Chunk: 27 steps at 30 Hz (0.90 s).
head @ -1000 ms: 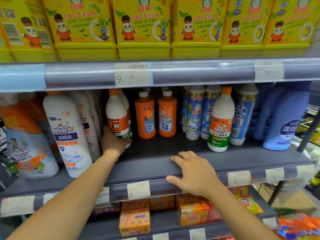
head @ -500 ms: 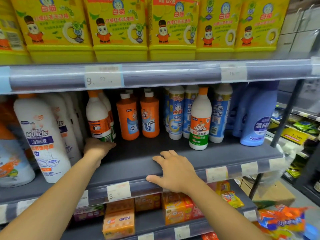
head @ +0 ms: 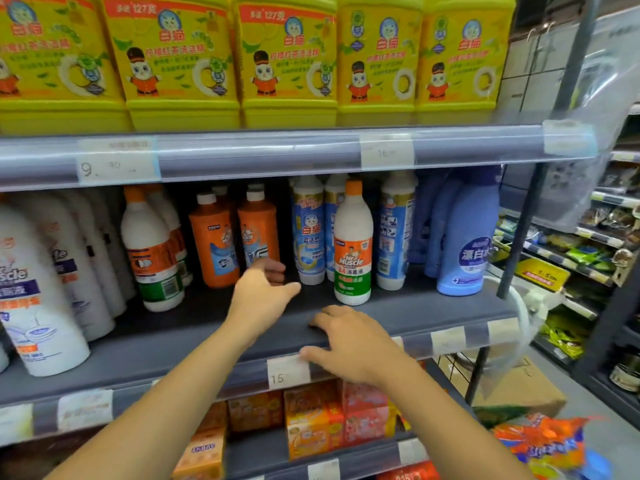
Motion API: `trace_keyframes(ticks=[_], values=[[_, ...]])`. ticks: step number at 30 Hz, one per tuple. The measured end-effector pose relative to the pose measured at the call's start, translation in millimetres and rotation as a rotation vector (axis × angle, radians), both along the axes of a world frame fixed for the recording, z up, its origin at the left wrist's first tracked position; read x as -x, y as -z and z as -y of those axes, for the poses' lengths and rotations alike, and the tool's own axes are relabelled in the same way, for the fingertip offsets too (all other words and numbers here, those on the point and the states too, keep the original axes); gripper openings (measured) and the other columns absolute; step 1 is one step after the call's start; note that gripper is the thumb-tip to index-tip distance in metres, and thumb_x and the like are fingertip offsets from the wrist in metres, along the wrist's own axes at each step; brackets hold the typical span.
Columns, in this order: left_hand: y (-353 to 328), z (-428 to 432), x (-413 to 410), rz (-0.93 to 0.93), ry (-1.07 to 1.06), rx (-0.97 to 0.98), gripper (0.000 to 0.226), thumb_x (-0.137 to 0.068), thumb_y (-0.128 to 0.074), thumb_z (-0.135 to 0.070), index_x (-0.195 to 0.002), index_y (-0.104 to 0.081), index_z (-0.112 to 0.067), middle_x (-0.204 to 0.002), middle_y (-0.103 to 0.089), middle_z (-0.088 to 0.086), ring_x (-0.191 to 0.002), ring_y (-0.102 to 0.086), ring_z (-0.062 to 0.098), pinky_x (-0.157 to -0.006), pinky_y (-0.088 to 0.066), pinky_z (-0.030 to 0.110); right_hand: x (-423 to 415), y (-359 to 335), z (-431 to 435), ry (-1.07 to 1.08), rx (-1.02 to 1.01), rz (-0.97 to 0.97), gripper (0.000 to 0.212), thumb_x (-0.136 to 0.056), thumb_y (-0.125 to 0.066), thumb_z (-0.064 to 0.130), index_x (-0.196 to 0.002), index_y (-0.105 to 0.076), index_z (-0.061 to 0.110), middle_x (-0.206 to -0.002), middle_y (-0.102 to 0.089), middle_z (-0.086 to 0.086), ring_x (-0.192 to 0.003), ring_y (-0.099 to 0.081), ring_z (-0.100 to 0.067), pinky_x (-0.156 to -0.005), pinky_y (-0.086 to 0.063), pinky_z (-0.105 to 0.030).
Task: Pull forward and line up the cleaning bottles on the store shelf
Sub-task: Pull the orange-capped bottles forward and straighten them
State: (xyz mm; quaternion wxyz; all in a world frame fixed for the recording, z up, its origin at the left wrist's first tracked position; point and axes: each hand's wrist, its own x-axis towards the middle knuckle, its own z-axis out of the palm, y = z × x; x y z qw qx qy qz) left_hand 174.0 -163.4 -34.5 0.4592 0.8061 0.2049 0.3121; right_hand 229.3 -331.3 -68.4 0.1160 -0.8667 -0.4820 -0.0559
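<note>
Cleaning bottles stand on the grey middle shelf (head: 194, 337). A white bottle with an orange cap (head: 152, 251) stands forward at the left, apart from my hands. Two orange bottles (head: 213, 237) (head: 258, 226) sit further back. My left hand (head: 259, 296) hovers with fingers apart just in front of the right orange bottle, holding nothing. My right hand (head: 349, 341) rests flat on the shelf's front edge. A white Mr Muscle bottle (head: 353, 247) stands forward, just beyond my right hand, ahead of the blue-labelled white bottles (head: 308, 230).
Big white Mr Muscle bottles (head: 38, 292) fill the shelf's left end and blue bottles (head: 464, 237) its right end. Yellow detergent tubs (head: 287, 60) line the shelf above. Orange soap boxes (head: 311, 427) sit below. A black upright post (head: 519, 230) bounds the right side.
My left hand let go of the white orange-capped bottle and moved right to the orange bottles. The view shifted right; my right hand stayed on the shelf edge.
</note>
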Motion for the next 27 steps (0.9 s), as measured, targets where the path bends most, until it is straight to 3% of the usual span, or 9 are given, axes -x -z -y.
trace_keyframes(ticks=[4,7,10,13,19,27], values=[[3.8,28.1,-29.9,-0.048,0.046,0.007,0.040,-0.071,-0.081,-0.024,-0.102,-0.056,-0.020,-0.094,-0.063,0.001,-0.086,-0.062,0.014,-0.073,-0.053,0.030,-35.9,-3.6,60.4,0.105,-0.081,-0.060,0.060,-0.084,-0.044,0.063,-0.127,-0.054,0.022,-0.122,-0.056,-0.002,-0.114,-0.051,-0.022,-0.092,-0.044,-0.038],[6.9,51.7,-51.2,-0.018,0.033,-0.020,0.053,-0.066,-0.084,-0.027,-0.109,-0.054,-0.019,-0.104,-0.063,-0.001,-0.094,-0.061,0.016,-0.081,-0.051,0.032,-62.8,1.1,95.1,0.176,-0.122,-0.051,0.057,-0.085,-0.043,0.062,-0.126,-0.055,0.023,-0.121,-0.057,0.000,-0.112,-0.050,-0.020,-0.093,-0.042,-0.037],[8.0,70.8,-71.1,0.035,0.021,-0.006,0.069,-0.059,-0.088,-0.027,-0.113,-0.047,-0.020,-0.118,-0.061,0.003,-0.102,-0.059,0.015,-0.089,-0.049,0.032,-75.3,14.8,110.3,0.190,-0.099,0.045,0.061,-0.087,-0.035,0.064,-0.130,-0.052,0.025,-0.128,-0.054,0.003,-0.118,-0.045,-0.018,-0.098,-0.036,-0.036],[6.5,78.4,-93.0,0.008,-0.051,0.010,0.086,-0.054,-0.089,-0.033,-0.124,-0.041,-0.017,-0.124,-0.057,0.009,-0.114,-0.056,0.024,-0.097,-0.048,0.041,-74.9,25.9,109.6,0.183,-0.101,0.143,0.065,-0.085,-0.026,0.068,-0.132,-0.050,0.030,-0.130,-0.052,0.008,-0.119,-0.044,-0.015,-0.098,-0.032,-0.035],[6.9,87.4,-117.3,-0.093,-0.124,-0.019,0.092,-0.054,-0.088,-0.036,-0.128,-0.038,-0.016,-0.123,-0.059,0.007,-0.113,-0.057,0.026,-0.094,-0.047,0.034,-76.5,26.9,107.5,0.198,-0.116,0.163,0.068,-0.084,-0.022,0.070,-0.132,-0.050,0.031,-0.132,-0.052,0.007,-0.120,-0.044,-0.016,-0.096,-0.034,-0.038],[9.7,100.0,-92.0,0.141,-0.211,-0.022,0.074,-0.055,-0.089,-0.024,-0.117,-0.051,-0.012,-0.111,-0.066,0.007,-0.102,-0.062,0.022,-0.080,-0.045,0.022,-78.4,29.9,109.2,0.221,-0.088,0.198,0.073,-0.082,-0.015,0.071,-0.134,-0.050,0.032,-0.134,-0.052,0.007,-0.122,-0.045,-0.016,-0.097,-0.035,-0.037]])
